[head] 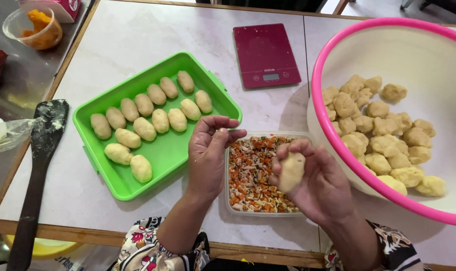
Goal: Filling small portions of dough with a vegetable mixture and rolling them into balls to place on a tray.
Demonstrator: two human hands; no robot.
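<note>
My right hand (318, 183) holds a pale oval piece of dough (291, 171), pinched between thumb and fingers above a clear container of chopped orange, white and green filling (253, 175). My left hand (208, 155) hovers just left of that container, fingers loosely curled and apart, holding nothing. A green tray (157, 155) to the left carries several shaped dough ovals (145, 129) in rows. At the right, a large white bowl with a pink rim (315, 90) holds several rough dough lumps (383, 140).
A dark red kitchen scale (266, 54) lies at the back centre. A black spatula smeared with dough (40, 155) rests along the left table edge. A plastic cup with orange paste (35, 27) stands at the far left corner. The table's wooden front edge (87, 231) runs below.
</note>
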